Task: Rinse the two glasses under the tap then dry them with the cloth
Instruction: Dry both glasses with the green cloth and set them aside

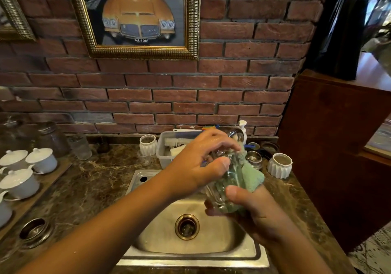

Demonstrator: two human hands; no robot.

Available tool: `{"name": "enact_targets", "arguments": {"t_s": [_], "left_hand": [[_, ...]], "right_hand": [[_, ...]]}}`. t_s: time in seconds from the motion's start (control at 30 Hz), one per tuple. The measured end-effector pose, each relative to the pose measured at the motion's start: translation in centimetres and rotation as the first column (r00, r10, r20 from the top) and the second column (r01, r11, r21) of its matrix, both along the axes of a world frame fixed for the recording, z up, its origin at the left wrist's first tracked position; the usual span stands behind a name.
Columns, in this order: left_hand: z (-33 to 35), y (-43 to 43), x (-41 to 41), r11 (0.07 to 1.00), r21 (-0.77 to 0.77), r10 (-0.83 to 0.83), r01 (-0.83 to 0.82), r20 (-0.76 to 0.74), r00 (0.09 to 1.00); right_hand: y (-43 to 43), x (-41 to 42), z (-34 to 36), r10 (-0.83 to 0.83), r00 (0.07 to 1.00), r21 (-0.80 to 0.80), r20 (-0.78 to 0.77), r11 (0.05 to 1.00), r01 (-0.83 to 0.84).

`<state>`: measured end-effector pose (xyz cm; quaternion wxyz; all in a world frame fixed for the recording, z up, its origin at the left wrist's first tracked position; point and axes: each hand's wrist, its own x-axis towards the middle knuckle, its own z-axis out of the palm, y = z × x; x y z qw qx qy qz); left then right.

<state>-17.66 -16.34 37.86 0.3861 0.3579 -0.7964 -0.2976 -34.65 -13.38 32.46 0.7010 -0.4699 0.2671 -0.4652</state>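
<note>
The left hand point(198, 165) hides most of the tap point(234, 133) behind it.

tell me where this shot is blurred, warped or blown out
Head view: wide lens bows the brick wall; glass and cloth in the left hand and right hand look soft; the opening at far right is washed out.

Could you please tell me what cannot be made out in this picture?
Head view:
- Tap: mostly hidden behind the left hand; running or not, unclear.
- Glass: upper end covered by that hand's fingers and the green cloth.
- Right hand: fingers largely under the glass.
- White cup: cut off by left edge.
</note>
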Motion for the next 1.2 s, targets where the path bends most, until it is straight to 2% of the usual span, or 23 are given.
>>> {"name": "enact_targets", "arguments": {"t_s": [0.07, 0.1, 0.2, 0.27, 0.3, 0.33, 0.4, 0.47, 0.6, 0.67, 0.7, 0.73, 0.8, 0.9, 1.0, 1.07, 1.1, 1.2], "left_hand": [[-0.1, -0.2, -0.4, 0.994, 0.024, 0.108, -0.108, 0.01, 0.994], [-0.1, -0.4, -0.7, 0.984, 0.032, 0.177, -0.177, 0.006, 0.984], [0.2, -0.8, -1.9, 0.941, 0.099, 0.325, -0.324, 0.008, 0.946], [0.3, -0.9, -2.3, 0.92, 0.114, 0.371, -0.374, 0.048, 0.927], [0.3, -0.8, -2.4, 0.915, 0.121, 0.383, -0.386, 0.047, 0.922], [0.3, -0.7, -2.3, 0.913, 0.125, 0.387, -0.388, 0.032, 0.921], [0.0, -0.4, -2.1, 0.921, 0.13, 0.373, -0.367, -0.017, 0.928], [0.0, 0.0, -1.8, 0.939, 0.126, 0.329, -0.32, -0.064, 0.942], [0.3, 0.8, -1.1, 0.978, 0.051, 0.207, -0.202, -0.128, 0.97], [0.6, 1.0, -0.7, 0.99, 0.027, 0.138, -0.136, -0.144, 0.98], [0.6, 1.0, -0.6, 0.995, 0.016, 0.102, -0.101, -0.147, 0.984], [0.7, 1.2, -0.5, 0.998, -0.001, 0.069, -0.07, -0.147, 0.987], [0.7, 1.2, -0.3, 0.999, -0.041, 0.03, -0.036, -0.125, 0.992], [0.4, 1.0, 0.3, 0.999, -0.033, 0.012, -0.015, -0.077, 0.997], [0.1, 0.7, 0.9, 0.999, -0.012, 0.031, -0.031, -0.001, 1.0], [0.1, 0.6, 0.8, 0.996, 0.025, 0.087, -0.087, 0.024, 0.996], [0.1, 0.5, 0.6, 0.991, 0.037, 0.129, -0.13, 0.031, 0.991], [0.1, 0.1, -0.3, 0.961, 0.093, 0.256, -0.261, 0.063, 0.965]], "right_hand": [[-0.4, 0.4, 0.8, -0.238, 0.934, -0.258, -0.265, 0.951, 0.17], [-0.6, 0.6, 1.0, -0.363, 0.877, -0.37, -0.315, 0.898, 0.239], [-0.6, 1.3, 0.9, -0.61, 0.702, -0.594, -0.367, 0.735, 0.328], [-0.3, 1.7, 0.6, -0.68, 0.608, -0.637, -0.409, 0.691, 0.343], [-0.2, 1.8, 0.5, -0.692, 0.594, -0.636, -0.411, 0.684, 0.357], [-0.2, 1.7, 0.4, -0.683, 0.609, -0.626, -0.404, 0.692, 0.361], [-0.3, 1.4, 0.3, -0.589, 0.713, -0.553, -0.382, 0.763, 0.334], [-0.4, 1.0, 0.5, -0.419, 0.847, -0.412, -0.327, 0.87, 0.271], [-0.4, 0.2, 1.4, -0.102, 0.98, -0.132, -0.172, 0.988, 0.08], [-0.3, -0.3, 1.2, 0.104, 0.994, 0.035, 0.015, 0.994, -0.104], [-0.2, -0.3, 1.0, 0.191, 0.974, 0.105, 0.125, 0.973, -0.205], [-0.1, -0.3, 0.8, 0.255, 0.943, 0.139, 0.215, 0.947, -0.288], [0.2, 0.0, 0.0, 0.303, 0.908, 0.147, 0.29, 0.923, -0.355], [0.4, 0.4, -0.5, 0.273, 0.927, 0.17, 0.259, 0.931, -0.322], [0.0, 0.6, -0.3, 0.112, 0.988, 0.129, 0.105, 0.984, -0.125], [-0.4, 0.9, 0.3, -0.059, 0.993, -0.047, -0.107, 0.997, 0.054], [-0.5, 1.1, 0.7, -0.166, 0.965, -0.157, -0.203, 0.978, 0.136], [-0.6, 1.7, 1.0, -0.477, 0.798, -0.47, -0.368, 0.836, 0.283]]}}
